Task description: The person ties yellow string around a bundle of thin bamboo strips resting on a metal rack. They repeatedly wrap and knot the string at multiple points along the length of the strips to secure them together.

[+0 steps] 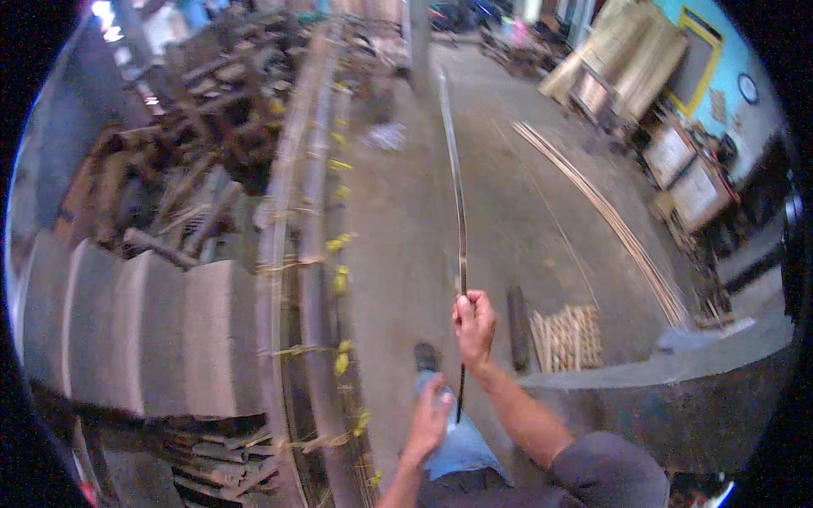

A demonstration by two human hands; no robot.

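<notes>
A long, thin dark rod (456, 186) stretches away from me over the floor, its far part shining pale. My right hand (474, 328) is closed around it close to its near end. The short near end pokes out below that fist, over my blue-clad leg. Just left of this end is my left hand (430, 421), slightly blurred. Its fingers point up and look loosely apart, with nothing visible in them, and it seems not to touch the rod.
Long poles (315, 203) with yellow ties run along my left, beside grey steps (161, 326) and a wood pile (203, 110). On the right lie a bundle of thin strips (605, 212), short pale pieces (567, 339), a dark tube (517, 328) and a low curved ledge (644, 366).
</notes>
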